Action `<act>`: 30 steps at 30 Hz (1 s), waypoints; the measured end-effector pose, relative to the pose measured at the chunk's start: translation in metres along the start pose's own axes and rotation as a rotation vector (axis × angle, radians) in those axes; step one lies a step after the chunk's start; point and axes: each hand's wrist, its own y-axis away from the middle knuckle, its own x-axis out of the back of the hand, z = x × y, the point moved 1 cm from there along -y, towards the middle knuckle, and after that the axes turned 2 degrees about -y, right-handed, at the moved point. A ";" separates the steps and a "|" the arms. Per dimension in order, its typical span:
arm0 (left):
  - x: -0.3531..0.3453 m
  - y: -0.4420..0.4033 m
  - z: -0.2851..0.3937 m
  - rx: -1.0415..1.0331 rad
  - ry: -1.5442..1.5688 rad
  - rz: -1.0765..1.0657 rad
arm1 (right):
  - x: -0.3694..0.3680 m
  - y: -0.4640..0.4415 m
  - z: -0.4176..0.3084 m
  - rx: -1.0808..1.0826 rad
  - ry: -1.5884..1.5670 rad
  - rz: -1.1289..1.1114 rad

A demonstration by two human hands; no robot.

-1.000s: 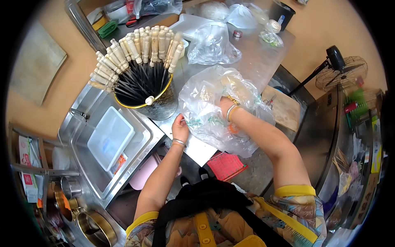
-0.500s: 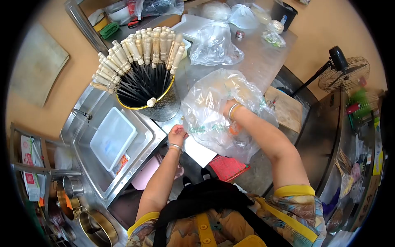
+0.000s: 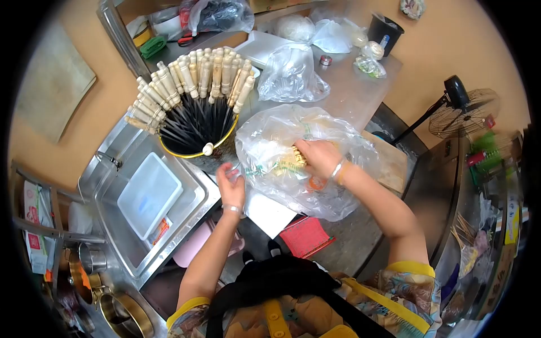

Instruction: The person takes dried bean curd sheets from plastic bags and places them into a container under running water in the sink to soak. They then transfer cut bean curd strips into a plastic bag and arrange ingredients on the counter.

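A large clear plastic bag (image 3: 265, 143) with green print lies spread on the steel counter in front of me. My right hand (image 3: 320, 159) is over its middle, fingers closed on a clump of pale yellow pieces (image 3: 298, 156) whose exact kind I cannot make out. An orange patch (image 3: 316, 183) shows on the bag below that hand. At the bag's left edge, my left hand (image 3: 231, 188) has its fingers apart and slightly curled, with nothing visible in them. Just beyond it stands a bucket (image 3: 224, 147) packed with black metal skewers with wooden handles (image 3: 189, 76).
Left of the bucket is a steel sink (image 3: 112, 217) holding a white plastic tray (image 3: 149, 194). Another clear bag (image 3: 293, 73) sits farther back on the counter. To the right are a wooden board (image 3: 389, 160) and a fan (image 3: 462, 110). A red object (image 3: 307, 236) lies below the counter's front.
My right hand has come out of the bag's depth toward me, now gripping yellow pieces. My left hand has turned and its fingers have spread, slightly left of before.
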 end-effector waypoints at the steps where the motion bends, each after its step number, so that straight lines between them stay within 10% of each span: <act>1: 0.010 0.011 0.071 -0.246 -0.012 0.043 | 0.005 0.006 -0.002 0.000 -0.010 0.021; 4: 0.028 0.030 0.179 -0.719 -0.082 0.148 | 0.016 0.023 -0.016 0.185 -0.080 0.244; 6: 0.036 0.032 0.215 -1.255 -0.420 -0.238 | 0.022 0.030 -0.022 0.197 -0.110 0.276; 15: 0.039 0.022 0.210 -1.233 -0.553 -0.329 | 0.037 0.063 -0.011 0.045 -0.228 0.416; 25: 0.040 0.024 0.219 -0.952 -0.581 -0.549 | 0.094 0.112 -0.022 0.016 -1.182 0.764; 30: 0.054 0.023 0.233 -0.572 -0.095 -0.560 | 0.126 0.126 -0.029 0.247 -1.231 1.013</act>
